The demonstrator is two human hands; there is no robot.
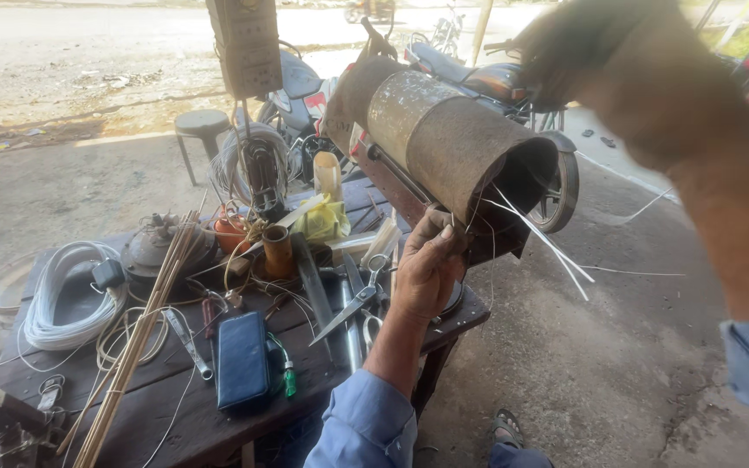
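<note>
Head view. The left hand (426, 269) grips the lower rim of a rusty cylindrical metal motor housing (444, 139), fingers curled and pressed against its underside and thumb on the outer wall; this apparently steadies the housing, tilted with its open end facing 4 o'clock. White insulating strips (539, 238) protrude from that opening. The right hand (591, 43), at 1 o'clock, is raised above the housing and motion-blurred; whether it is spread or closed cannot be told, and nothing is seen in it.

The housing sits at the 3 o'clock edge of a dark wooden tabletop (166, 407), apart from the loose tools. Toward 9 o'clock of the left hand lie steel scissors (353, 303), a blue rectangular pouch (242, 360), a green-handled screwdriver (289, 377), a bundle of thin bamboo sticks (136, 338) and a coil of white cable (67, 295). Parked motorcycles (487, 82) stand behind at 12 o'clock.
</note>
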